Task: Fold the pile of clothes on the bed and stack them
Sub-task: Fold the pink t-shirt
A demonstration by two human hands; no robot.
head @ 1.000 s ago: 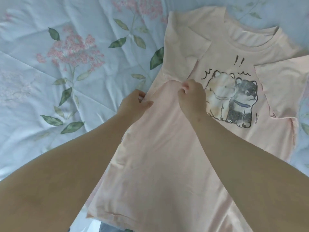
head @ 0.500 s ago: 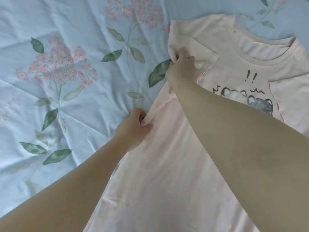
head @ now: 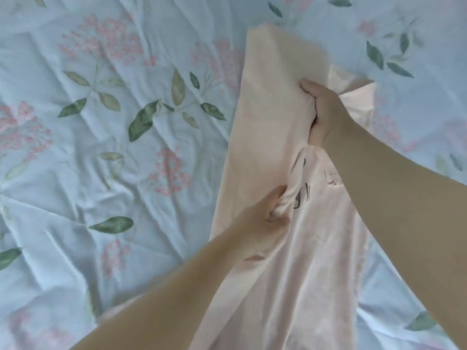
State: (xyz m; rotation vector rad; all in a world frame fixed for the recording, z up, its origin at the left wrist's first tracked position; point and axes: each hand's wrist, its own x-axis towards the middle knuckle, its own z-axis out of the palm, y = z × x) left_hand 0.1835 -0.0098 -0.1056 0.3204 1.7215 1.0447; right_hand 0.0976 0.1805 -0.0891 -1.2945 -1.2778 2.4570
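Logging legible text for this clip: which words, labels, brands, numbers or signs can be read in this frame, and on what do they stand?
None can be read.
pink T-shirt: only dark fragments of its printed drawing show between the left hand and the right hand; they are strokes folded into the cloth, no letters or digits.
floral bedsheet: flowers and leaves only, no text.
No care label or brand tag is in view.

Pale pink shirt (head: 265, 137), floral blue bedsheet (head: 101, 173)
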